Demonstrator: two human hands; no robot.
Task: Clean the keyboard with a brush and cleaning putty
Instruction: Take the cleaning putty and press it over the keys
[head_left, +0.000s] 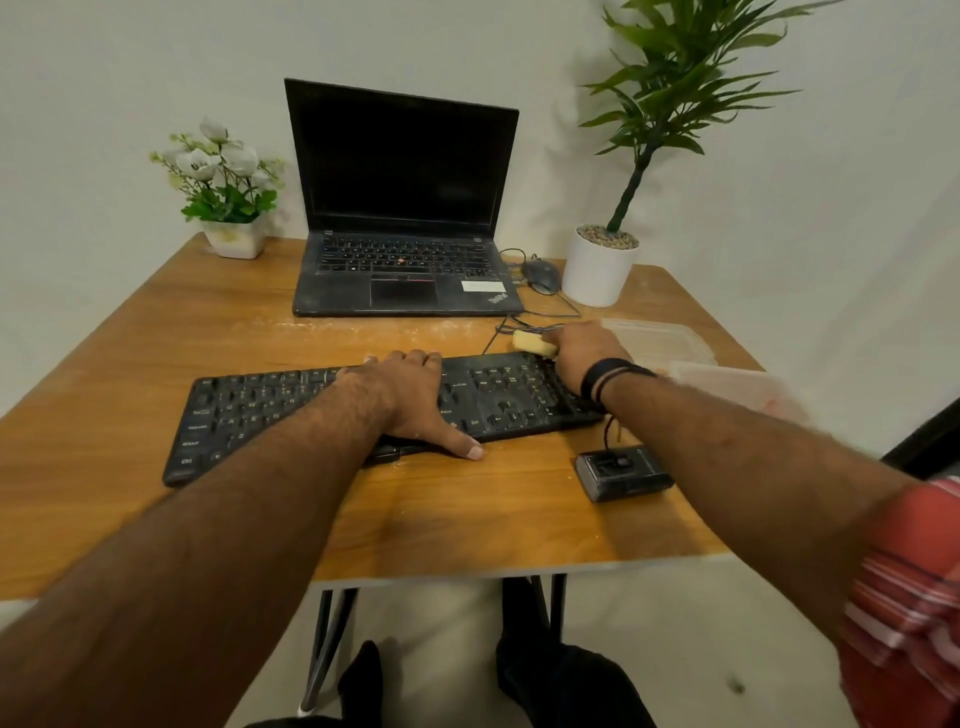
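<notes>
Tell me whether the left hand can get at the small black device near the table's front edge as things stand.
Probably yes. The left hand rests flat on the keyboard, holding nothing; bare table lies between it and the black device. Only the right forearm passes above.

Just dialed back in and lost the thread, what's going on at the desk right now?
A person is cleaning a black keyboard on a wooden table. The left hand lies flat across the keys, steadying it. The right hand holds a pale lump of cleaning putty at the keyboard's far right corner. An open laptop with a dark screen sits behind. No brush is clearly visible.
</notes>
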